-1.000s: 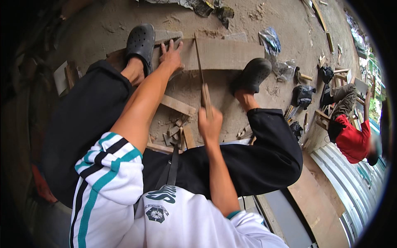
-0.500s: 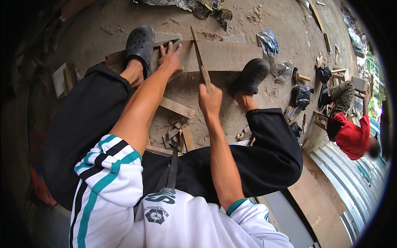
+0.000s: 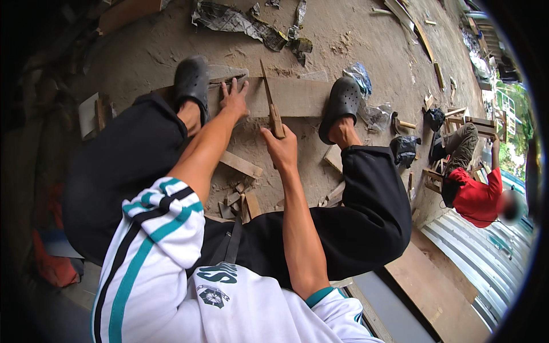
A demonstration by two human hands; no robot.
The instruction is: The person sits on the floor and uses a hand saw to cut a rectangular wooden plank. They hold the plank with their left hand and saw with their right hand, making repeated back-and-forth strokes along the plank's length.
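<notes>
Crumpled black plastic bag [image 3: 405, 150] off to the right, can't tell what's in it. Hammer [image 3: 406, 124] just beside it, clear plastic wrap [image 3: 377, 116] close by. There's a wood offcut [image 3: 241, 164] on the dirt between the legs. The wooden board [image 3: 303, 98] lies crosswise on the ground ahead, dark clogs [image 3: 342, 103] over both ends. Left hand [image 3: 234, 103] is flat on it, fingers spread; right hand [image 3: 281, 150] has a handsaw [image 3: 269, 96] gripped by its wooden handle, blade across the board.
</notes>
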